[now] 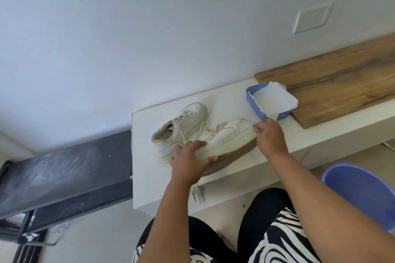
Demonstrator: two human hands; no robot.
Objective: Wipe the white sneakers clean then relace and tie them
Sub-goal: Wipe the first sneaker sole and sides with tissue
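Observation:
Two white sneakers lie on a white ledge [149, 181]. The far sneaker [181, 126] stands upright with its laces loose. The near sneaker [226, 136] is tipped on its side, its brown sole [233, 158] facing me. My left hand [188, 160] grips its heel end, thumb on the sole. My right hand [271, 136] is at the toe end, fingers curled over the toe's rim; nothing else shows in that hand. A loose lace [196, 195] hangs over the ledge's front edge.
A blue tub [259, 113] lined with white paper sheets [271, 98] stands just behind my right hand. A wooden board [342, 83] lies on the ledge to the right. A blue bucket [359, 190] is on the floor at the right, a dark bench [64, 177] at the left.

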